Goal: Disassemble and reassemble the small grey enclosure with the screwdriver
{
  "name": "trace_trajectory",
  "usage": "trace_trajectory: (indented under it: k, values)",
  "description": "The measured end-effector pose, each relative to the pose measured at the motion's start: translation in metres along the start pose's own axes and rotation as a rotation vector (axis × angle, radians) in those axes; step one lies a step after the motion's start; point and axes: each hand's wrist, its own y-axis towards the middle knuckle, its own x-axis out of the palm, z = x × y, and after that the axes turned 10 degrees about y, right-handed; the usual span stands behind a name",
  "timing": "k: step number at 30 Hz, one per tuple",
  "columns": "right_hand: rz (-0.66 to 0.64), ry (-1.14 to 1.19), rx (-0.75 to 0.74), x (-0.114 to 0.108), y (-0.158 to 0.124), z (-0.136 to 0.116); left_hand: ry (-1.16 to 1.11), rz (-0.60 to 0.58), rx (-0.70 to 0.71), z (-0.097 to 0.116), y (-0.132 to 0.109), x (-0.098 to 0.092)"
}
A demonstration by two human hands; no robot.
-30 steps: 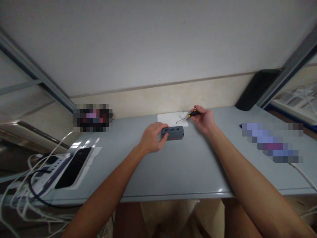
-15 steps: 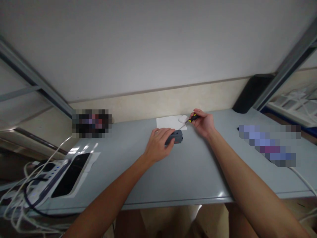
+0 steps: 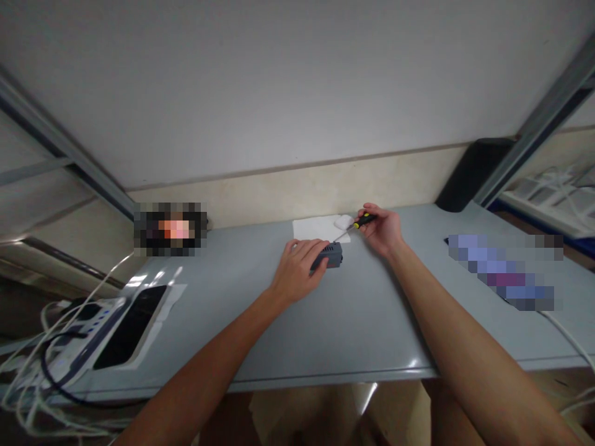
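A: What do we record of the materials?
B: We note a grey box, a matte block with a row of slots on top, at mid-scene on the smooth, glossy table. Our left hand is closed around its left part. Our right hand grips a screwdriver by its black-and-yellow handle; the thin metal shaft slants left and nearer, down to the box's top far edge. We cannot tell whether the tip sits in a screw.

A: Surroundings and obstructions?
B: Our left fingers hide much of the box. Just beyond it lies flat white paper, with a rounded white lump at its right. At left we see a glossy black phone beside a power strip and looping cables. A dark rounded column leans far right.

A: Containers?
B: Beyond the right frame post, a pale tray-like form bears tangled white items, too blurred for us to identify.
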Motion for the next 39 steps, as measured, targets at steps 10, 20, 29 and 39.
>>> trace_trajectory:
  k: [10, 20, 29, 39]
  values:
    - [-0.024, -0.043, 0.008, -0.005, 0.002, 0.000, 0.052, -0.028, 0.003, 0.001, 0.001, 0.001]
    - [0.014, -0.001, -0.006, -0.003, 0.001, 0.003, 0.109, -0.064, -0.010, 0.006, 0.002, 0.001]
    - [0.035, 0.064, -0.012, -0.016, 0.010, 0.003, 0.151, -0.118, 0.020, 0.010, 0.006, 0.000]
    - [0.056, 0.144, 0.001, -0.022, 0.012, 0.004, 0.153, -0.062, 0.031, 0.017, 0.006, 0.014]
